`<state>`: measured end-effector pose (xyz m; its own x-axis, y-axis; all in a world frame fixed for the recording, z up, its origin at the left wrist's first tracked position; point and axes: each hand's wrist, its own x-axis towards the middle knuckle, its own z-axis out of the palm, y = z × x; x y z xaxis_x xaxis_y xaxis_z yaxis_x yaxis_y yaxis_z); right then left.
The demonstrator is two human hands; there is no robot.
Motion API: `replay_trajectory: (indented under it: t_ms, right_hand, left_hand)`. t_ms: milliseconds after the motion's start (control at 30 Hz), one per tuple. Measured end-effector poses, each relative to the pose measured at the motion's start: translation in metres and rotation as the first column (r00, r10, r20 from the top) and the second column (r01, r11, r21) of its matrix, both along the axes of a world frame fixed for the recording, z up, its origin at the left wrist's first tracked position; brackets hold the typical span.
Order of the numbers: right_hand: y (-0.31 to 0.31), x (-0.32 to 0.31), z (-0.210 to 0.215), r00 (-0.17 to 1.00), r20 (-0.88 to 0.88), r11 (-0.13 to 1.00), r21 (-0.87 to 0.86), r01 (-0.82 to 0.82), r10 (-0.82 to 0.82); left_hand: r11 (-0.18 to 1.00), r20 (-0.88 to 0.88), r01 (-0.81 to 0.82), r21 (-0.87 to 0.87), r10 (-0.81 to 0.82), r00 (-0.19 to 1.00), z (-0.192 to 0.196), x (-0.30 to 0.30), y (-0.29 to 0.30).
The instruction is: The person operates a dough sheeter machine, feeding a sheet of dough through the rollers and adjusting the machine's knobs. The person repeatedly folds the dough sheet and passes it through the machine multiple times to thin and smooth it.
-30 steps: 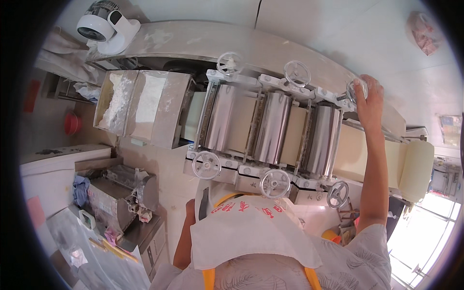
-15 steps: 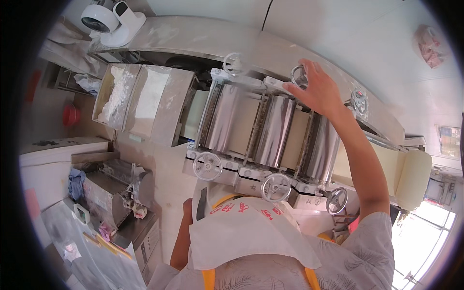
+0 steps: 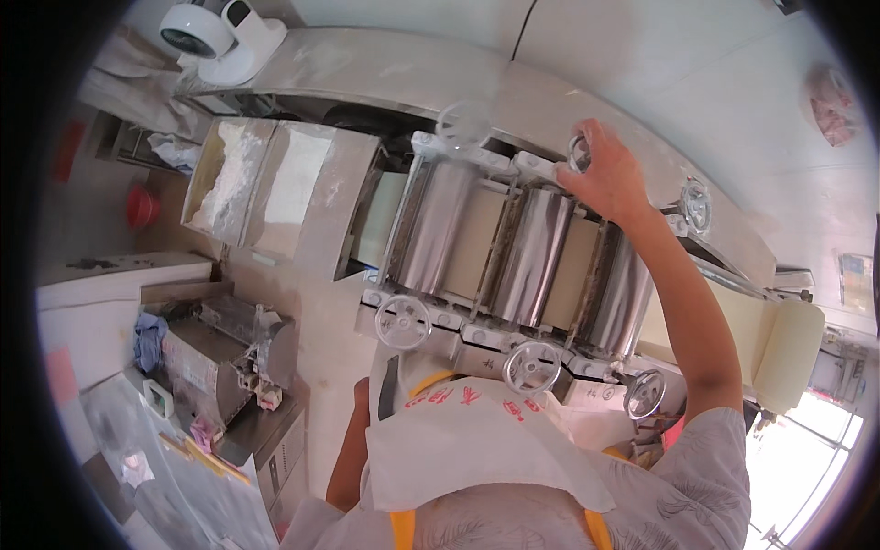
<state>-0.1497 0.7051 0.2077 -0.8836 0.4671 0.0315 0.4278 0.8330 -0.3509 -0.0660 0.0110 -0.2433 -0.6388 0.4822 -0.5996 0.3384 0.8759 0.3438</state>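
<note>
My right hand (image 3: pixel 609 176) reaches over the roller machine, its fingers curled round the rim of a small metal handwheel (image 3: pixel 577 153) on the far side. Below that arm lie shiny steel rollers (image 3: pixel 532 261), with pale cream sheet (image 3: pixel 472 243), apparently dough, running between them. At the right end is a thick cream roll (image 3: pixel 790 356) of the same look. My left forearm hangs beside the white apron (image 3: pixel 486 449); my left hand (image 3: pixel 361 396) is by the machine's near edge, its fingers hidden.
Several more handwheels, such as the near middle one (image 3: pixel 532 368), jut from the machine. White flour (image 3: pixel 298 174) lies in a metal trough at the left. A smaller steel machine (image 3: pixel 206 362) stands at lower left, and a white camera (image 3: pixel 225 41) sits on the back ledge.
My right hand's fingers have curled in closer about the far handwheel. The whole view has shifted slightly, and my left arm stays low by the apron.
</note>
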Motion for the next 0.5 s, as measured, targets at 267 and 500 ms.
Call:
replay_trajectory:
  t_ms: [267, 500]
  right_hand:
    - [0.004, 0.057, 0.028, 0.994, -0.101, 0.987, 0.147, 0.065, -0.051]
    - [-0.008, 0.018, 0.013, 0.98, -0.029, 0.979, -0.063, 0.193, -0.195]
  left_hand:
    - [0.293, 0.488, -0.942, 0.166, 0.805, 0.337, 0.165, -0.071, 0.123]
    - [0.129, 0.819, -0.991, -0.045, 0.572, 0.038, 0.314, -0.139, 0.235]
